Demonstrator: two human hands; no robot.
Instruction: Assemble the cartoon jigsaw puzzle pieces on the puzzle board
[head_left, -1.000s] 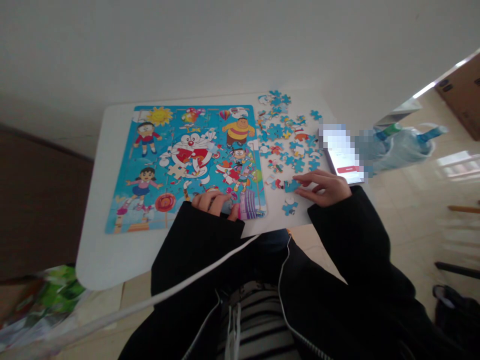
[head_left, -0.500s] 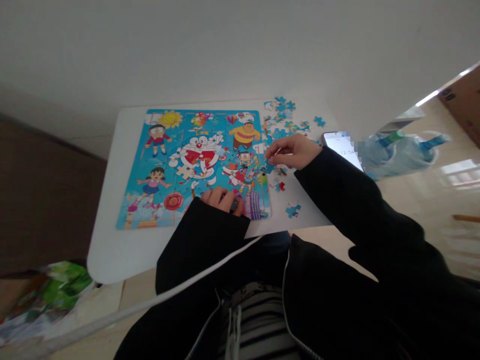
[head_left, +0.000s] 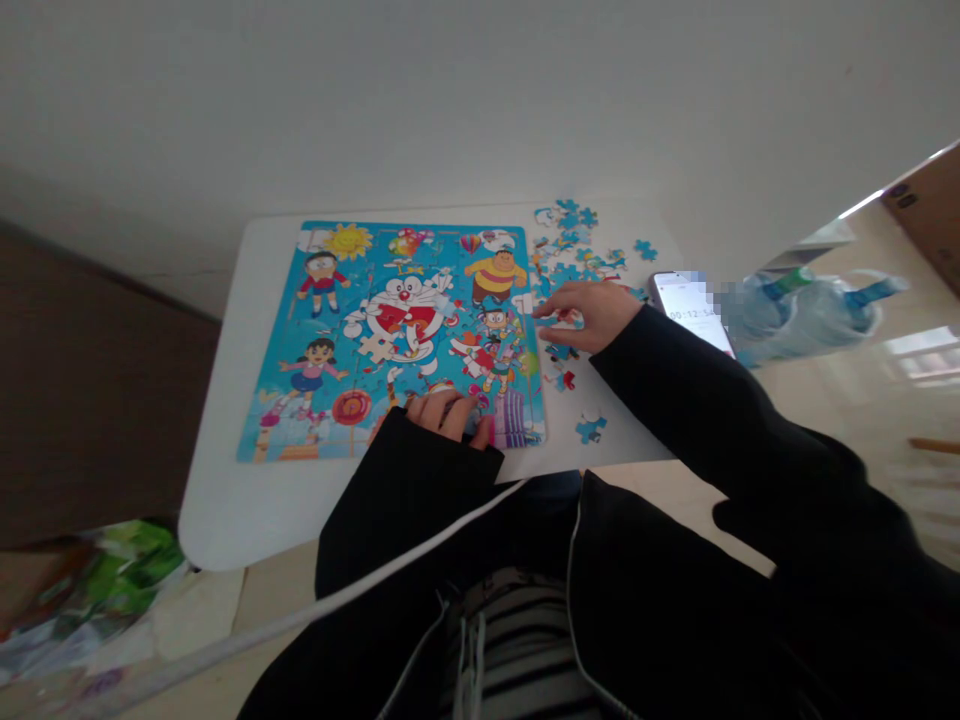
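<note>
A mostly assembled cartoon jigsaw puzzle (head_left: 300,340) lies flat in its blue-edged frame. My left hand (head_left: 442,412) rests on its lower middle part with the fingers curled. Something greyish shows between thumb and fingers, too hidden to name. At the right edge of the puzzle, my right hand (head_left: 592,312) hovers with thumb and forefinger apart, and no piece shows between them. Loose puzzle pieces (head_left: 574,240) lie scattered beside and beyond that hand, some partly covered by it. One piece (head_left: 591,429) lies alone nearer to me. A pale piece (head_left: 375,348) sits askew on the picture.
All this lies on a white table (head_left: 217,480) against a wall. To the right of the pieces is a phone (head_left: 694,315) with a lit timer. Clear plastic bottles (head_left: 817,305) stand beyond it. A white cable (head_left: 420,540) crosses in front of my body.
The thumb and forefinger of my right hand have parted near the puzzle's right edge. My left hand stays at the same part of the puzzle. The whole view has shifted slightly.
</note>
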